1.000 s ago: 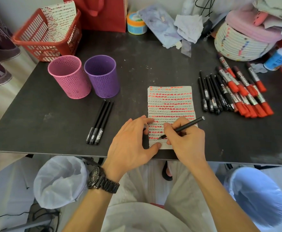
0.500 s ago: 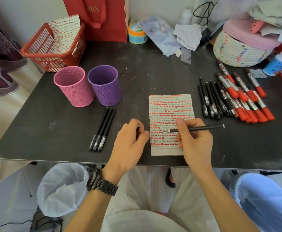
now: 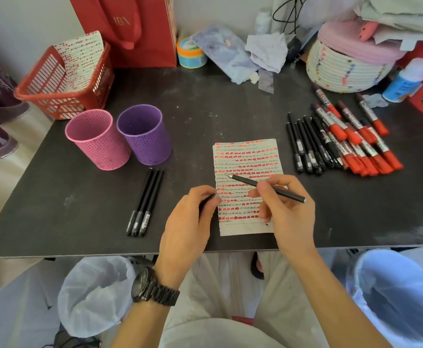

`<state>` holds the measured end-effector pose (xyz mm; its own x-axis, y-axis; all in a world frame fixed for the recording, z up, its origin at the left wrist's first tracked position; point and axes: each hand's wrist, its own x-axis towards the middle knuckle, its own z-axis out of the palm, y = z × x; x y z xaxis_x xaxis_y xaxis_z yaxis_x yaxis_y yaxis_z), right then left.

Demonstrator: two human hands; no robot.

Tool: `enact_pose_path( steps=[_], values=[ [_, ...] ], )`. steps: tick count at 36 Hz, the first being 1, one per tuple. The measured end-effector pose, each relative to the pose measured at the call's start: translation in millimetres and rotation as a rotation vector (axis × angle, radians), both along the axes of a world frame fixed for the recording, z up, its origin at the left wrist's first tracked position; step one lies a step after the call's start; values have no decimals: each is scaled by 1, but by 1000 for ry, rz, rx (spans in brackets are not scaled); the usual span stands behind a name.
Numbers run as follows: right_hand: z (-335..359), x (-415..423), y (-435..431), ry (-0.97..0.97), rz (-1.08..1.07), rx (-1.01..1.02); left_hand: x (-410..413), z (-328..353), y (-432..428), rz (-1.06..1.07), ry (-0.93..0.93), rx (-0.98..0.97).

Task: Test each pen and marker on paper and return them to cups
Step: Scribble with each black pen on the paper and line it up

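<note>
1. Our right hand pinches an uncapped black pen, tip pointing left over the marked paper.
2. Our left hand grips a dark cap at the paper's left edge.
3. The pink cup and purple cup stand well left.

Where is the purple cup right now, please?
In the head view, the purple cup stands left of centre, beside the pink cup, just behind three black pens.
</note>
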<state>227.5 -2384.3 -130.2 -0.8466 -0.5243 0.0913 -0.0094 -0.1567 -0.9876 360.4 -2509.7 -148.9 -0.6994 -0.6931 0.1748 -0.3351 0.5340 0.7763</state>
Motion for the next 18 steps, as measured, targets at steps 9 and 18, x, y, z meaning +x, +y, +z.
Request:
enact_pose_path(
  steps=[9,18],
  values=[
    [1,-2,0,-131,16,-80,1,5,-5,31,133,-113],
    [-1,-1,2,-109,41,-43,2,6,-3,-8,117,-105]
  ],
)
